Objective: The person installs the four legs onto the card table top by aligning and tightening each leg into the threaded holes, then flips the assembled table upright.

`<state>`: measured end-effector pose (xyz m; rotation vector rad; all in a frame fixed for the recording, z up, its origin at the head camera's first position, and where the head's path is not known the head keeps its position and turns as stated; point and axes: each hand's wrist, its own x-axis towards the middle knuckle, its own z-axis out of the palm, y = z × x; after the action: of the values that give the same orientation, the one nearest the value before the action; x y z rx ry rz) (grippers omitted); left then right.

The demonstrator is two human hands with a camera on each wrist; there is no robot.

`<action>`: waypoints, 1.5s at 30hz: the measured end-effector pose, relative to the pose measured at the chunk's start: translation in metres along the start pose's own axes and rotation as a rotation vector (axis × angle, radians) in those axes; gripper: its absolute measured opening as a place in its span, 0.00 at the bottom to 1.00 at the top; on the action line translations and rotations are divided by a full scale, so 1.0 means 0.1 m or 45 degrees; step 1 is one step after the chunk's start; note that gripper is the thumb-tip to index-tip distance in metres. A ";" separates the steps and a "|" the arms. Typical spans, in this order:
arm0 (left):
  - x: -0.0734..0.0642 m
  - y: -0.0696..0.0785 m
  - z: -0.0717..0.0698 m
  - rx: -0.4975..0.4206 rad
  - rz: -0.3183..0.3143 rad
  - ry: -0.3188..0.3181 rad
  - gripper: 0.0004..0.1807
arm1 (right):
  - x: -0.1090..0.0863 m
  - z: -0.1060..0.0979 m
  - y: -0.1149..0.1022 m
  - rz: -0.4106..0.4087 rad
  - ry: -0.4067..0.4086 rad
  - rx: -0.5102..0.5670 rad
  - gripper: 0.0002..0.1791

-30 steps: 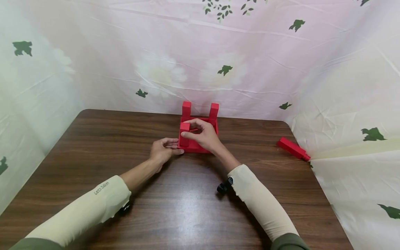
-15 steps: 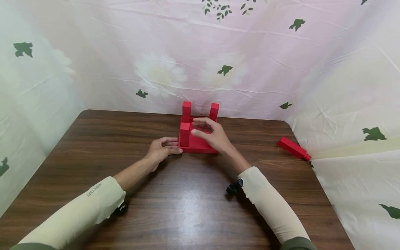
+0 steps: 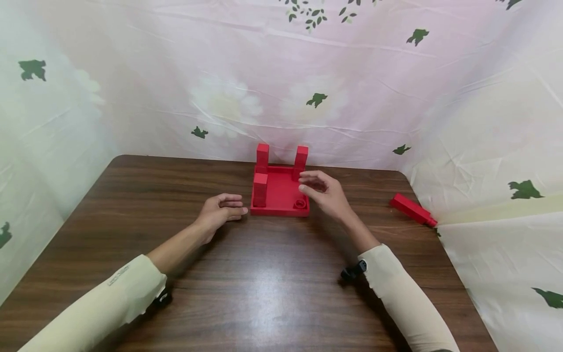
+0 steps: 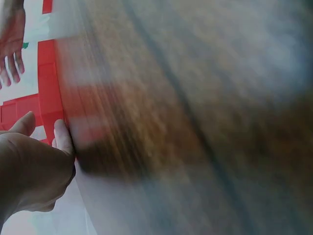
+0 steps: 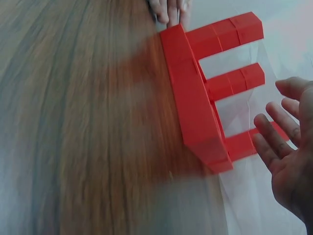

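Lying flat, three-posted red tray (image 3: pixel 283 189)

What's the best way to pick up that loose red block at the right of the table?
Probably pinch the loose red block mid-body across its long sides, from above: it lies on its side, and its straight, square body offers flat faces. I'd avoid the narrower, stepped end at the table's right edge.
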<state>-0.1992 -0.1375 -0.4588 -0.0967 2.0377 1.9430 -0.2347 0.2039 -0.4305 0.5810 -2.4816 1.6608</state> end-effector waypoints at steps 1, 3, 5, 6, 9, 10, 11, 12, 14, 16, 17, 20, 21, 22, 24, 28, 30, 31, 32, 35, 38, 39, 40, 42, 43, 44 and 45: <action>-0.01 0.00 -0.01 0.013 0.001 0.000 0.35 | -0.02 -0.03 0.01 0.007 0.012 -0.017 0.22; -0.03 0.01 -0.04 0.047 0.003 -0.001 0.34 | -0.05 -0.09 0.05 0.018 0.032 -0.055 0.22; -0.04 0.02 -0.07 0.080 0.009 -0.004 0.33 | -0.09 -0.16 0.08 0.031 0.049 -0.087 0.22; -0.05 0.02 -0.08 0.094 0.012 -0.005 0.33 | -0.10 -0.19 0.10 0.042 0.061 -0.103 0.22; -0.08 0.04 -0.10 0.130 0.023 -0.008 0.30 | -0.15 -0.30 0.17 0.061 0.086 -0.150 0.23; -0.09 0.04 -0.11 0.142 0.030 -0.011 0.30 | -0.17 -0.34 0.19 0.069 0.089 -0.169 0.24; -0.10 0.04 -0.11 0.161 0.039 -0.013 0.28 | -0.19 -0.38 0.20 0.080 0.091 -0.192 0.24; -0.11 0.03 -0.11 0.189 0.054 -0.014 0.27 | -0.21 -0.42 0.22 0.089 0.093 -0.207 0.25; -0.14 0.02 -0.12 0.257 0.095 -0.016 0.25 | -0.24 -0.49 0.25 0.104 0.098 -0.241 0.26; -0.17 0.01 -0.11 0.327 0.154 -0.025 0.23 | -0.27 -0.55 0.27 0.113 0.113 -0.277 0.27; -0.18 0.00 -0.10 0.362 0.193 -0.032 0.23 | -0.29 -0.58 0.28 0.117 0.126 -0.300 0.27; -0.22 0.00 -0.06 0.422 0.300 -0.062 0.22 | -0.33 -0.65 0.32 0.120 0.171 -0.352 0.28; -0.23 0.00 -0.05 0.441 0.331 -0.073 0.21 | -0.34 -0.67 0.32 0.120 0.184 -0.369 0.28; -0.24 0.00 -0.04 0.462 0.360 -0.080 0.21 | -0.35 -0.70 0.34 0.124 0.195 -0.383 0.28; -0.27 0.01 -0.02 0.496 0.400 -0.094 0.22 | -0.38 -0.74 0.35 0.136 0.209 -0.400 0.29; -0.31 0.02 0.02 0.578 0.479 -0.130 0.24 | -0.43 -0.85 0.39 0.187 0.212 -0.457 0.32; -0.33 0.03 0.06 0.610 0.519 -0.164 0.24 | -0.46 -0.91 0.40 0.219 0.201 -0.501 0.35; -0.33 0.03 0.07 0.632 0.542 -0.184 0.25 | -0.47 -0.95 0.41 0.234 0.194 -0.519 0.36; -0.34 0.04 0.09 0.654 0.563 -0.203 0.25 | -0.48 -0.99 0.41 0.248 0.187 -0.538 0.38; -0.35 0.06 0.14 0.718 0.609 -0.259 0.26 | -0.52 -1.10 0.43 0.283 0.160 -0.587 0.42; -0.36 0.08 0.19 0.779 0.635 -0.310 0.28 | -0.56 -1.21 0.47 0.323 0.125 -0.629 0.46; -0.36 0.09 0.21 0.796 0.639 -0.326 0.29 | -0.57 -1.24 0.48 0.336 0.111 -0.645 0.47; -0.36 0.09 0.23 0.810 0.644 -0.343 0.30 | -0.58 -1.28 0.49 0.347 0.099 -0.661 0.48; -0.37 0.09 0.27 0.843 0.649 -0.377 0.31 | -0.61 -1.34 0.51 0.367 0.073 -0.699 0.50; -0.37 0.09 0.29 0.861 0.653 -0.392 0.32 | -0.62 -1.36 0.52 0.375 0.061 -0.719 0.50; -0.37 0.09 0.31 0.883 0.654 -0.404 0.33 | -0.64 -1.39 0.53 0.375 0.051 -0.739 0.51; -0.38 0.09 0.33 0.908 0.656 -0.412 0.33 | -0.65 -1.42 0.54 0.376 0.044 -0.753 0.51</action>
<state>-0.1599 -0.1113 -0.4403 0.9132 2.5271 1.2057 -0.2122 0.3672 -0.4393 0.1186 -2.9330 0.8893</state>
